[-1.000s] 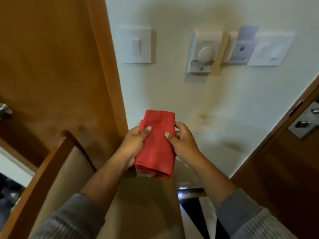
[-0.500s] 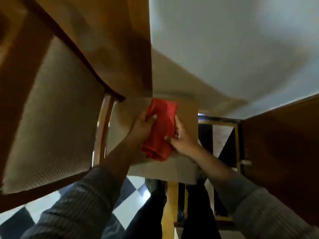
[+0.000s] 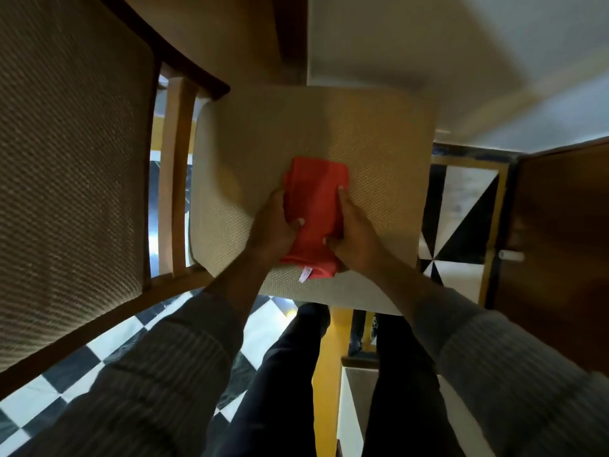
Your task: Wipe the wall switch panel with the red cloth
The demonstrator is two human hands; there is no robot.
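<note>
Lowered from wall height onto the chair seat (image 3: 379, 133); red cloth (image 3: 314, 206) pinched by left hand (image 3: 273, 225) and right hand (image 3: 357, 232); switch panel gone from view; wiping seemingly finished.

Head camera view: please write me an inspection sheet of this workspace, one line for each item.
Surface: beige woven chair seat, bare around the cloth.
Job's things: folded red cloth lies on the seat, white tag at its near edge; the wall switch panel is not in view.
Clutter: nothing seen.
Grippers: left hand and right hand hold the cloth from either side, thumbs on top.
Cables: nothing seen.
Surroundings: padded chair back at left, white wall behind, dark wooden door at right, black and white tiled floor below.
</note>
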